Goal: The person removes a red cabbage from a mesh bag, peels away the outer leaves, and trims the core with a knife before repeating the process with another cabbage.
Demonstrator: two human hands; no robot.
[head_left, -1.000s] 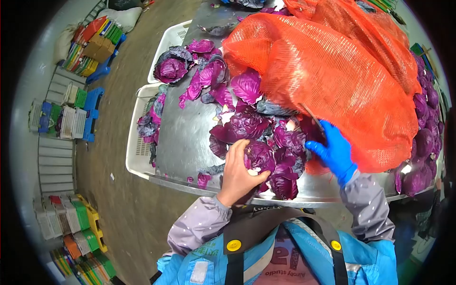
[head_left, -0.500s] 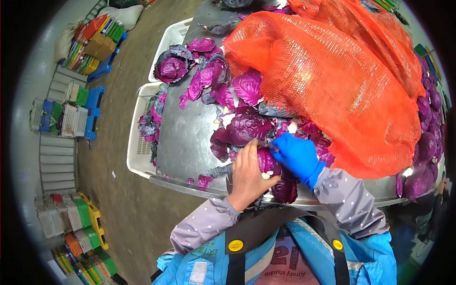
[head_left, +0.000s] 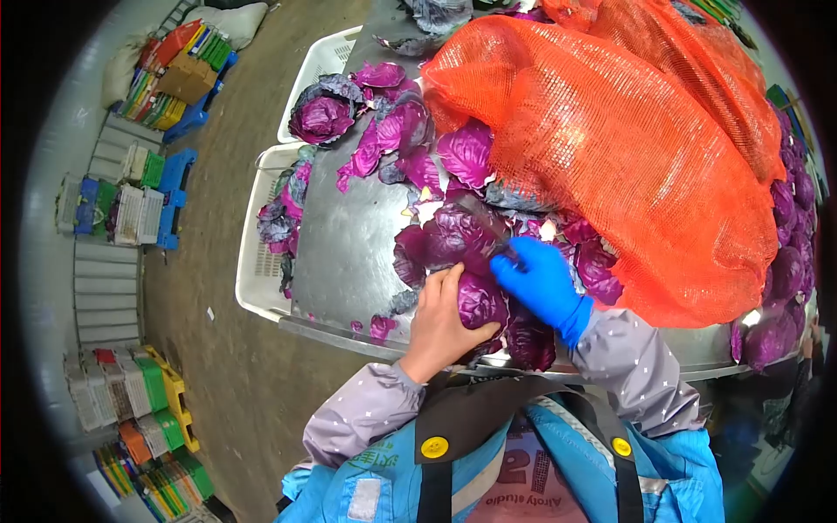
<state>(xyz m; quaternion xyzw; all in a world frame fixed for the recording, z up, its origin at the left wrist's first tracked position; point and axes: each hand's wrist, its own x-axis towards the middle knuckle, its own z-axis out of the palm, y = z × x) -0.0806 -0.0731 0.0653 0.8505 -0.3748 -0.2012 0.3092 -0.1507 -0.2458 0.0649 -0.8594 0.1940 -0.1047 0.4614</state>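
My bare left hand (head_left: 440, 321) grips a red cabbage (head_left: 482, 301) from its left side, with the thumb along its near side. On the right, my right hand (head_left: 542, 286), in a blue glove, is closed beside the cabbage's upper right; whatever its fingers hold is hidden. Another red cabbage (head_left: 458, 234) lies just beyond my hands among loose leaves. At the table's near edge, a dark purple leaf (head_left: 530, 340) rests below the glove. Pale trimmed bits are scattered around the cabbages.
A large orange mesh sack (head_left: 628, 166) covers the right of the metal table (head_left: 349, 253). White baskets (head_left: 248, 283) stand along the left edge, one holding leaves. Loose leaves (head_left: 401, 131) lie on the left half. Several cabbages (head_left: 789, 270) are piled at far right. Stacked crates (head_left: 139, 213) line the wall.
My left hand has shifted slightly left and down, showing more of the cabbage. My gloved hand has moved slightly away from the left fingertips. The view has shifted a little.
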